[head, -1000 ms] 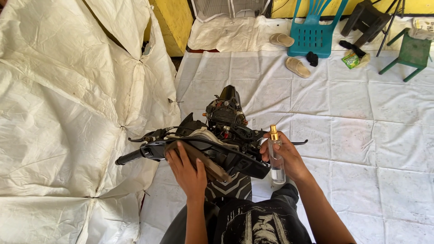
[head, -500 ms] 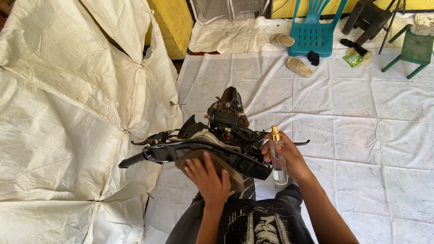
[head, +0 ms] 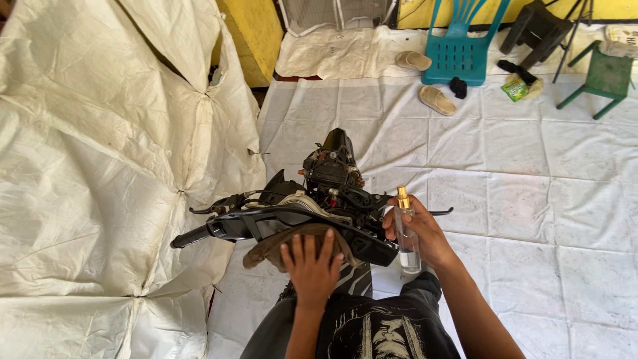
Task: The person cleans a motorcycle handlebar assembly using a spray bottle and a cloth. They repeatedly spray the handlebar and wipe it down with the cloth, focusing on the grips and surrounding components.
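Brown cloth (head: 292, 242) lies over the middle of the black handlebar assembly (head: 292, 219) of a stripped scooter, draped between the two grips and hanging slightly toward the rider's side. Head view, only one available. Left hand (head: 311, 266) rests flat on the cloth, fingers spread and extended, palm pressing down; it is not clenched and does not pinch the fabric. Right hand (head: 422, 233) sits just right of the handlebar's centre, fingers wrapped around a clear spray bottle (head: 407, 229) with a gold nozzle; bottle is upright, nozzle above the fist, base showing below the hand. Exposed front of the scooter (head: 332, 169), black with wiring and parts uncovered, extends away from the handlebar. Left grip (head: 193, 236) and its brake lever point out toward the white tarp (head: 100, 166) that rises left of the handlebar. White sheeting on the floor (head: 518, 166) spreads right of and beyond the handlebar. Well beyond the handlebar, at the far edge: teal plastic chair (head: 458, 56), two tan sandals (head: 435, 100), green stool (head: 601, 76). Person's dark printed shirt (head: 379, 332) shows nearest the camera, below the handlebar.
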